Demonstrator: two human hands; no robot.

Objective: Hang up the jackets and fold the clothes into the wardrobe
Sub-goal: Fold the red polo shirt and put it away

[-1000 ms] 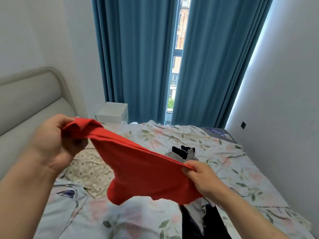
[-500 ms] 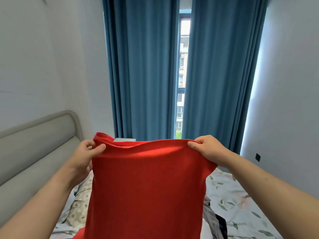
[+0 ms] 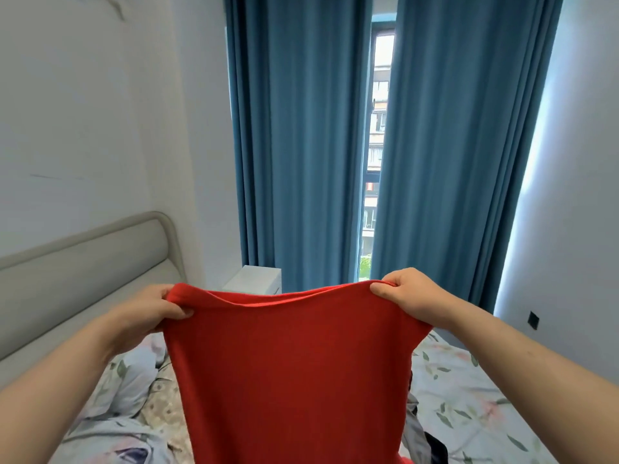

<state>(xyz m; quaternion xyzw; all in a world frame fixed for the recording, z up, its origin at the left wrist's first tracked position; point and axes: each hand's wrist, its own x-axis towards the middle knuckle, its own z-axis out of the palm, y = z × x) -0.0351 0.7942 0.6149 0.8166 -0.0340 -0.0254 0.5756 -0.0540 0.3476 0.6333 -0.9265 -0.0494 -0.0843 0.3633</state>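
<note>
Hanging full-height across the upper centre, blue curtains (image 3: 301,145) part on a narrow window strip. Red garment (image 3: 288,380) fills the lower centre, held upright and spread above the floral bed (image 3: 469,396). Left hand (image 3: 147,309) grips its upper left corner, right hand (image 3: 408,293) the upper right, fingers curled round fabric. White cabinet (image 3: 254,279) stands behind.

we raised red garment (image 3: 291,370) | bunched and sagging -> spread flat | left hand (image 3: 147,306), right hand (image 3: 412,293) now level
</note>
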